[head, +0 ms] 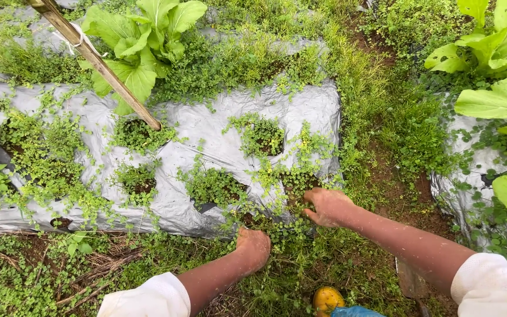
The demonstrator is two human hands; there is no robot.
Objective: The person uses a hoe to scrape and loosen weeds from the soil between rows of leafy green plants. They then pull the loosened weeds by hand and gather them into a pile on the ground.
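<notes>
At the far left a bamboo stake (98,61) leans into the bed, its foot pushed through a hole in the silver plastic mulch (206,132), likely so it stays propped beside the leafy green plant (142,41) growing there. The mulch covers the raised bed, and small creeping weeds (212,185) spill out of every planting hole, which is where bare soil lets them root. Nearer, the person's left hand (253,246) is pressed down at the near edge of the sheet, fingers curled and buried in the weeds, so whether it grips a tuft I cannot tell; it seems planted there to steady the reach. A little further right and farther in, the right hand (328,206) is closed narrow, fingertips pinched into the weeds at a hole by the sheet's right end, as if gripping stems close to the root. Both hands are muddy. Right of them a grassy furrow runs between beds, and broad-leaved greens (494,70) stand on the far right bed.
</notes>
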